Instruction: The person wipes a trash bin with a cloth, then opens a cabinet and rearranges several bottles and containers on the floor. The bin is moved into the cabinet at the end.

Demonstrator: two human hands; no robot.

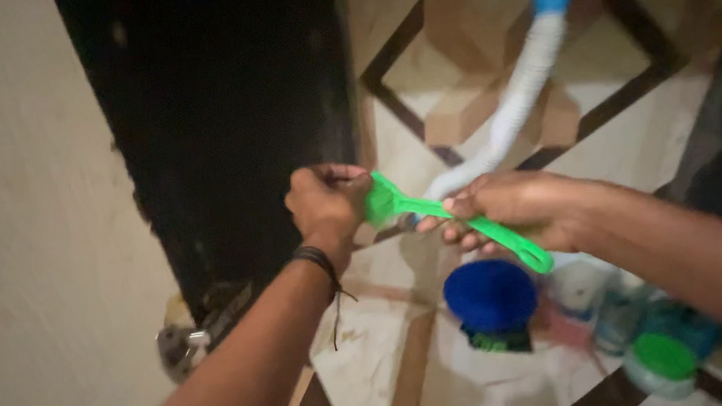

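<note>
both hands hold the green brush up over the tiled floor, the left hand with fingers clamped on its head end, the right hand with fingers wrapped round the handle, steadying it between them.

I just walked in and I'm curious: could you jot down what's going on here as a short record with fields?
left hand: left hand closed around the head end of a green plastic brush
right hand: right hand grips the brush's handle
below the hands: blue round brush, green-lidded jar
behind: white ribbed hose, dark door
floor: patterned tiles
left wrist: dark cord band
</note>
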